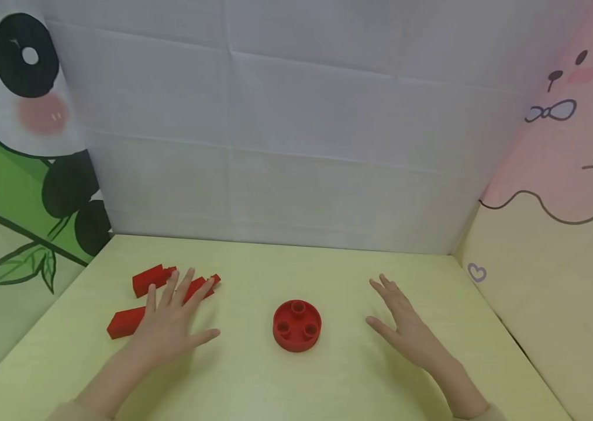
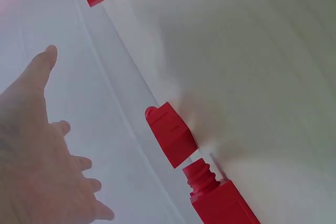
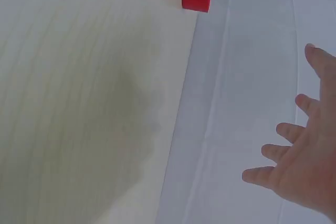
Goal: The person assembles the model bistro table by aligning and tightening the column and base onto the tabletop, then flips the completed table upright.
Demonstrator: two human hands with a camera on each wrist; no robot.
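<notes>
My left hand (image 1: 167, 330) hovers above the table's left side, fingers spread and nothing held. Around and below it lie red blocky pieces: one at the back left (image 1: 148, 281), one nearer the front (image 1: 125, 323) and one partly behind the fingers (image 1: 195, 289). The left wrist view shows a piece with a screw-threaded neck (image 2: 223, 203) and another with a rounded tip (image 2: 172, 135). In the middle sits a round red base (image 1: 297, 345) with three sockets facing up. To its right, my right hand (image 1: 409, 333) is held in the air, fingers extended, touching nothing.
The pale yellow table (image 1: 296, 392) meets a white cloth wall (image 1: 296, 146) at the back. A panda-printed panel (image 1: 7, 216) stands on the left. On the right is a panel with a pink cartoon animal (image 1: 565, 152).
</notes>
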